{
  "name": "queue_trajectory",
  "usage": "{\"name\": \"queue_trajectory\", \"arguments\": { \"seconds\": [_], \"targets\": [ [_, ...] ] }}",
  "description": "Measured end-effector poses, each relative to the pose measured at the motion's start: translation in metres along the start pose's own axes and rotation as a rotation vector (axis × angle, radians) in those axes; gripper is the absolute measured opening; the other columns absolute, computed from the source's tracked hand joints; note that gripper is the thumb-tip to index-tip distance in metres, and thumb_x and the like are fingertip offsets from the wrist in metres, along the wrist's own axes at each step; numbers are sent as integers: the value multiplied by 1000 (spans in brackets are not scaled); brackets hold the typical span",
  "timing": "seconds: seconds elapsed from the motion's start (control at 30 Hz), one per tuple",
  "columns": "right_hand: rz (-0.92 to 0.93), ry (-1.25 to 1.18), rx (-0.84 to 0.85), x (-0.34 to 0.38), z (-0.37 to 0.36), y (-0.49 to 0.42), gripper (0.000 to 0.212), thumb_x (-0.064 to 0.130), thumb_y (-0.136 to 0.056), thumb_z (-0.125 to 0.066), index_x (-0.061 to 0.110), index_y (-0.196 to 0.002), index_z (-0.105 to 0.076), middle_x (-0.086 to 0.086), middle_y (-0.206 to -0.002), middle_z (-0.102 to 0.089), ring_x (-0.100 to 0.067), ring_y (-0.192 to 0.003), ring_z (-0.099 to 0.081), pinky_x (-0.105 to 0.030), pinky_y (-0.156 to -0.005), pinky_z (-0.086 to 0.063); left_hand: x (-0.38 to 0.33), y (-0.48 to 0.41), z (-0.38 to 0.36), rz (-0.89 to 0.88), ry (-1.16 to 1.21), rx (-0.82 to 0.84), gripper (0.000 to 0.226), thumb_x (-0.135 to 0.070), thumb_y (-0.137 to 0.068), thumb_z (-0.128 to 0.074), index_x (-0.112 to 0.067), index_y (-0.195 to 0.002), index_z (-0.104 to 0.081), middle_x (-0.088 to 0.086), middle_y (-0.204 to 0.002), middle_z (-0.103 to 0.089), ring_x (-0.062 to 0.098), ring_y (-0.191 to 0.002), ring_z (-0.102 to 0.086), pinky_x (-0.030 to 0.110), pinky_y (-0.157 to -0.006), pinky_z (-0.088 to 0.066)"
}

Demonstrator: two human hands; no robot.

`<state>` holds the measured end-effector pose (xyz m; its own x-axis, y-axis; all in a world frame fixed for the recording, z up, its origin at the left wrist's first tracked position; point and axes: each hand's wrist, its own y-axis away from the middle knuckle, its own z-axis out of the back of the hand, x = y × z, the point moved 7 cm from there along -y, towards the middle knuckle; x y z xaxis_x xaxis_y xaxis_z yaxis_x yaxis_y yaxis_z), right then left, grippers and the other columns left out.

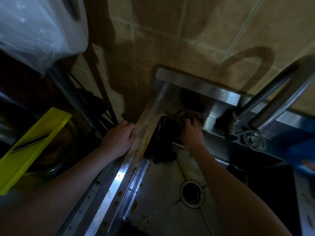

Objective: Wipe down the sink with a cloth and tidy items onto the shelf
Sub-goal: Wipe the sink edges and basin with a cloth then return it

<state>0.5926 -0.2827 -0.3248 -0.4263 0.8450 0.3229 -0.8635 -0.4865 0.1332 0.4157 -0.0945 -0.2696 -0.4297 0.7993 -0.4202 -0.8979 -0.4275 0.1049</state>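
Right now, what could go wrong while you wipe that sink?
The right hand grips the cloth beside a dark thing in the sink's far corner; it might get knocked. The left hand rests on the sink rim, which looks wet and spotted, so it could slip. The yellow slicer on the left shows a bare blade; careful when tidying it.

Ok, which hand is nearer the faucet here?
Right. The right hand is in the sink, at its far corner, gripping a cloth, just left of the faucet base. The left hand rests on the sink's left rim, farther away across the basin.
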Motion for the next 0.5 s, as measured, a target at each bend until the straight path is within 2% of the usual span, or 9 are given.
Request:
{"name": "queue_trajectory", "arguments": {
  "seconds": [0.1,0.2,0.33,0.5],
  "targets": [
    [82,5,51,16,-5,-4,57,11,-90,-49,15,-145,-31,-16,-155,-17,-35,-145,-13,-47,-115,-29,0,0,0,9,-8,4,23,-21,-89,-51,-19,-111,-58,4,-115,-55,27,-104,-57,38,-77,-47],
    [125,58,51,9,0,-5,59,10,-90,-50,16,-145,-30,-14,-156,-19,-33,-145,-14,-46,-115,-28,-2,0,-1,9,-12,8,22,-21,-90,-50,-18,-110,-58,4,-114,-55,27,-103,-57,37,-77,-47],
    [23,151,-33,-29,15,0,56,15,-89,-52,17,-142,-34,-15,-151,-28,-34,-142,-23,-45,-114,-28,-4,0,-5,33,-27,26,22,-22,-92,-48,-16,-111,-58,7,-113,-56,29,-105,-56,41,-81,-47],
    [-81,48,-18,-55,18,-1,61,13,-89,-52,19,-146,-30,-20,-152,-23,-39,-143,-16,-48,-117,-23,-3,2,-11,39,-35,60,27,-21,-92,-47,-19,-118,-56,5,-118,-56,27,-109,-55,38,-85,-44]
  ]
}}
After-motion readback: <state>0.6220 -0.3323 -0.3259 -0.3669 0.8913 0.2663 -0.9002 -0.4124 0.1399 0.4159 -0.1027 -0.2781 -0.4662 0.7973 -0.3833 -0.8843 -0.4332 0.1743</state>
